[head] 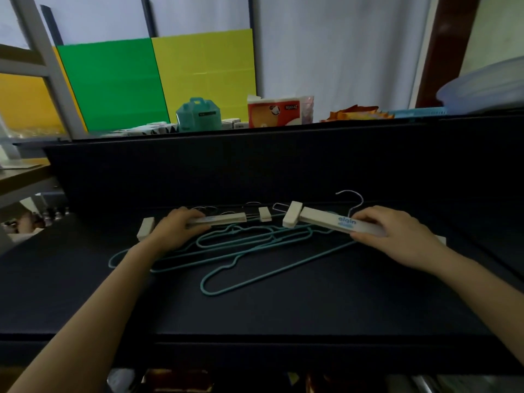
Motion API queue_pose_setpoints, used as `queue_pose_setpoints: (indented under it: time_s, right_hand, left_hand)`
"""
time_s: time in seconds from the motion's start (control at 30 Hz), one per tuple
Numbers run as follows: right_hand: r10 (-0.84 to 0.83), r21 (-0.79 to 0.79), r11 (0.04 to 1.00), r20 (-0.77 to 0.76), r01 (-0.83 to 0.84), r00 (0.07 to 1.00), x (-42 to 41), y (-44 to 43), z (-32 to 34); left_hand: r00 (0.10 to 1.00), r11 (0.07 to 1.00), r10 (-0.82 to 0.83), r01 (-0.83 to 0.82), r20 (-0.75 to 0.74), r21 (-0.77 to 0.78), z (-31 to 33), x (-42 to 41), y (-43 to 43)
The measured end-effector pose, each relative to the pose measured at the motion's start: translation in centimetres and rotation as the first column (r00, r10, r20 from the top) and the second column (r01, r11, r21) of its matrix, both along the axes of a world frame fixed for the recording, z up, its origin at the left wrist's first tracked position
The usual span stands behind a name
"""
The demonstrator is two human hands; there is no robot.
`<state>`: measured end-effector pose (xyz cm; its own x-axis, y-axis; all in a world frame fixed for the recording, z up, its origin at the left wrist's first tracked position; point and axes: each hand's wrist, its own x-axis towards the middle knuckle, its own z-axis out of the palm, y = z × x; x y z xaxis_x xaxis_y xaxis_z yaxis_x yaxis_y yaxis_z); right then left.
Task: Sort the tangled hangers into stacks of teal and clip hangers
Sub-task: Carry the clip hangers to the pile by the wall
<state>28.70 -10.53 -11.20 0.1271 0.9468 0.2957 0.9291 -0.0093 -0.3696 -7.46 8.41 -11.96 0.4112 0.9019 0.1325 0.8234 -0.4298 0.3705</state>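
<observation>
**A:** Which step is this?

**B:** Pulling the clip hangers out of the pile, I'd say. No separate stacks are visible. Starting on the left, the left hand (178,226) is on the cream bar of the left clip hanger (224,219). Its fingers are curled over the top with the thumb at the near edge, so it grips the bar. One of the clips sticks out just beside the wrist.

**A:** And the middle?

**B:** The teal wire hangers (249,251) lie flat on the dark table (283,307), their loops overlapping, between the two hands. The top of the tangle runs up to both cream bars.

**A:** The right side?

**B:** The right clip hanger (320,218), with blue lettering, sits aslant, its free clip end over the teal wires. The right hand (394,234) pinches the bar, fingers together on top and thumb below. The wire hook curves up behind the knuckles.

**A:** What does the next move need?

**B:** Probably a slow lift of each bar. I can't tell whether any hooks are caught in the teal loops. Then the two clip hangers can go together to one side.
</observation>
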Motion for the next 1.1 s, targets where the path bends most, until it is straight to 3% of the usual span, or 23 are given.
queue_pose_setpoints:
  time_s: [0.23,0.33,0.53,0.77,1.1]
  right_hand:
    - [-0.032,0.007,0.999,-0.027,0.032,0.999,-0.3,-1.8,0.5]
    - [-0.027,0.018,0.999,-0.043,0.028,0.999,-0.4,-2.6,0.7]
    - [-0.046,0.021,0.999,-0.056,0.048,0.997,-0.1,-4.1,0.7]
    - [-0.057,0.029,0.998,-0.073,0.059,0.996,0.2,-5.2,0.9]
    - [-0.083,0.049,0.995,-0.048,0.086,0.995,0.8,-5.8,0.9]
  left_hand:
    - [0.999,0.973,0.019,-0.009,-0.043,0.229,0.5,0.6,-1.1]
    - [0.996,0.983,0.008,0.008,-0.085,0.181,0.1,1.0,-1.6]
    - [0.999,0.988,-0.032,0.036,-0.030,0.149,0.1,1.5,-1.9]
    - [0.988,0.993,-0.039,0.055,-0.150,0.105,-0.6,2.0,-1.7]
    - [0.990,0.980,-0.126,0.114,0.066,0.165,0.0,1.6,-3.0]
